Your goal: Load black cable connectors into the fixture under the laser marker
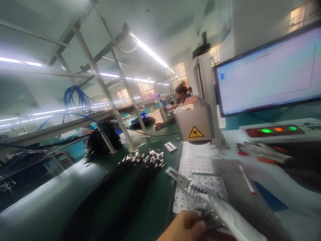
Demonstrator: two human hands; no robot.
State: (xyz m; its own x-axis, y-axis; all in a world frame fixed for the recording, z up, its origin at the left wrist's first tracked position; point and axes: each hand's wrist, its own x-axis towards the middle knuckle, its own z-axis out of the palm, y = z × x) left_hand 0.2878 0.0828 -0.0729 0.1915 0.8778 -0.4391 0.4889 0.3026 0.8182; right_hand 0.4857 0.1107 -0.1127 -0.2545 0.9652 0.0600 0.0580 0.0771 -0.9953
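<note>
Left of bench: bundle of black cables point(117, 187) lying along the green belt point(45, 207), their metal plug ends point(145, 159) fanned out near the edge of the perforated plate point(200, 167).

Only one hand point(184, 227) in frame, bottom centre — which of the two it is cannot be told from this view. Fingers curled shut on a small clutch of metal connectors point(209, 214), thumb on top, knuckles toward the camera, held low just over the plate's near edge. The other hand is out of view.

Judged step: loading — connectors about to go into the slotted fixture point(198, 190) under the laser head point(194, 122). Next move would call for aligning the plug tips with the slots.

Right: monitor point(268, 70) lit; control box point(278, 130) lamps on.
</note>
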